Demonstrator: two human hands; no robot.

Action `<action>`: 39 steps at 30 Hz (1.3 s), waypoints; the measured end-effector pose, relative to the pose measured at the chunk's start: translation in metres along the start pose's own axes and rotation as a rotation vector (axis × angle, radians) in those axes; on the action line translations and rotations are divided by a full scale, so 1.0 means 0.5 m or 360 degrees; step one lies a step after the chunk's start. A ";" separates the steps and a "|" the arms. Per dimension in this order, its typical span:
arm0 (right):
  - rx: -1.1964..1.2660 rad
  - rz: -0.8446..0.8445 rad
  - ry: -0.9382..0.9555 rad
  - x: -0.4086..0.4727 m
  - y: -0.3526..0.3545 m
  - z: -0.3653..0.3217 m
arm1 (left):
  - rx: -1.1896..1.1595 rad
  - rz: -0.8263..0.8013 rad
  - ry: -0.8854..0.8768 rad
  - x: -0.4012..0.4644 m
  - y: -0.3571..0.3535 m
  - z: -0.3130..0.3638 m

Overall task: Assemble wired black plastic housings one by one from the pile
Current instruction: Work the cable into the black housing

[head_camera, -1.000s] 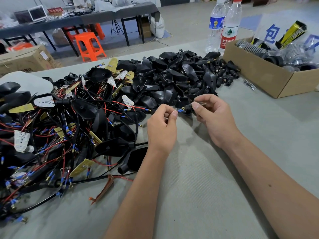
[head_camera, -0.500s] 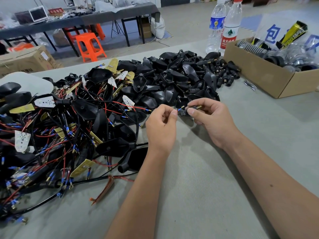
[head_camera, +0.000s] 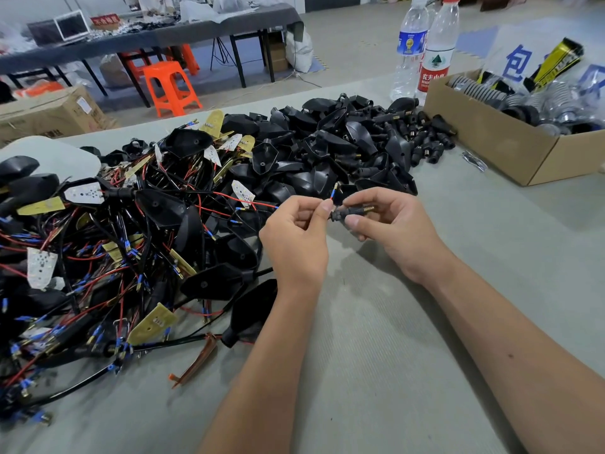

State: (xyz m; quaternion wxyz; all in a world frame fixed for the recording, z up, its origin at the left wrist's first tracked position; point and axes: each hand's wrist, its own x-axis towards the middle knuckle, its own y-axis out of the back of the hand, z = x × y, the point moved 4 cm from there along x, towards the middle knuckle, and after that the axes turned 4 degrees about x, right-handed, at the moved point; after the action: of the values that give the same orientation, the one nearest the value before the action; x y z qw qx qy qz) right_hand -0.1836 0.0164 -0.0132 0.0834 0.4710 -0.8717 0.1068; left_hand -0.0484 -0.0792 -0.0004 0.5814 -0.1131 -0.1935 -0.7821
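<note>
left hand (head_camera: pixel 296 237): fingers curled, thumb + forefinger pinch a thin red wire (head_camera: pixel 242 202) near its tip; blue-sleeved brass end sticks up just above the fingertips.
right hand (head_camera: pixel 391 224): fingers curled round a small black stem piece (head_camera: pixel 343 213), held between thumb and forefinger; brass threaded end pokes out to the right, toward the palm.
wire vs stem: wire tip sits just above-left of the stem's left end, v. close; can't tell if touching or already inside.
where: both hands hover over the grey surface (head_camera: pixel 409 339), at the near edge of the piles, approx centre of view.
wired pile (head_camera: pixel 108 244): left side of surface, tangle of black housings w/ red + black wires, blue-sleeved terminals, small white and yellow led boards. the red wire runs from this pile to the left hand.
bare housings (head_camera: pixel 320 152): black shells w/o wires heaped behind the hands, mid surface.
stem pieces (head_camera: pixel 429 139): loose black stems w/ brass ends at right edge of that heap, just beside the box.
cardboard box (head_camera: pixel 491 142): far right on the surface, open top, holds round ribbed parts and bagged items.
bottles (head_camera: pixel 425 44): two clear water bottles upright behind the box, one blue label, one red.
background: orange stool (head_camera: pixel 170 86) on the floor, dark table (head_camera: pixel 157 31) w/ clutter behind it, carton (head_camera: pixel 49 113) at left.
</note>
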 end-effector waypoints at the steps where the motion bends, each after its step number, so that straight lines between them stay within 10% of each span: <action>1: -0.0056 -0.0028 0.0002 -0.001 -0.003 -0.001 | 0.0050 -0.0004 -0.0036 0.000 0.000 0.005; 9: -0.0053 0.0046 -0.0062 0.002 0.004 0.004 | 0.0563 -0.0243 -0.0435 0.027 0.013 0.036; 19: 0.0062 0.0240 -0.0035 0.007 0.014 0.012 | 0.0435 -0.0822 0.0002 0.055 0.034 -0.013; 39: 0.0136 0.0106 -0.0039 0.008 -0.002 0.013 | 0.0465 -0.0847 0.0038 0.052 0.022 -0.023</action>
State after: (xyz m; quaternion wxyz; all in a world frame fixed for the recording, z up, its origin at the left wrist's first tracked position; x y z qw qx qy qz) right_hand -0.1851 0.0108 -0.0185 0.0489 0.4460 -0.8825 0.1410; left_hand -0.0452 -0.1097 0.0014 0.3684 0.0357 -0.3200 -0.8721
